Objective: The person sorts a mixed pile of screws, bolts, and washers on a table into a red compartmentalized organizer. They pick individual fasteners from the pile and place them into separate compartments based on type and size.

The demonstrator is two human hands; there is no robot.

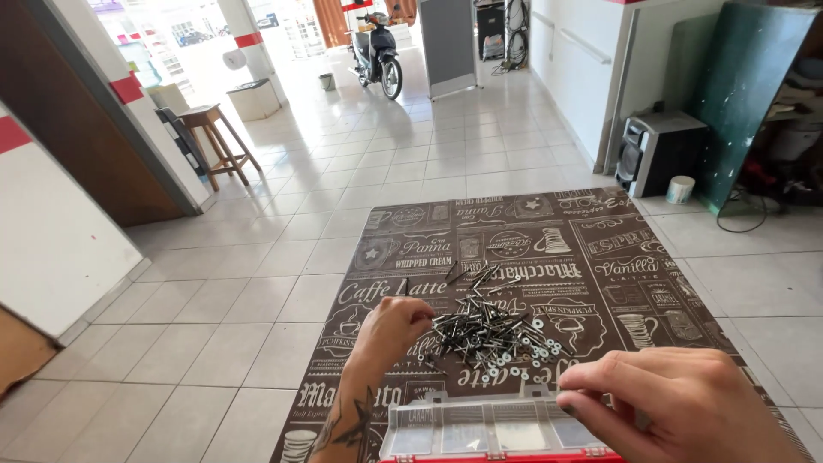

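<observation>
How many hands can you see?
2. The left hand is closed at the edge of the screw pile on the table. The right hand is at the bottom right, over the clear box.

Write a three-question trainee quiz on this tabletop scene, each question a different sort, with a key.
1. True or false: the left hand reaches into the pile of screws and washers.
2. Which lies nearest the right hand? A. a stool B. the compartment box with a clear lid C. a speaker
3. Fill in: the pile lies on a brown patterned ____.

Key: 1 true; 2 B; 3 tablecloth.
</observation>
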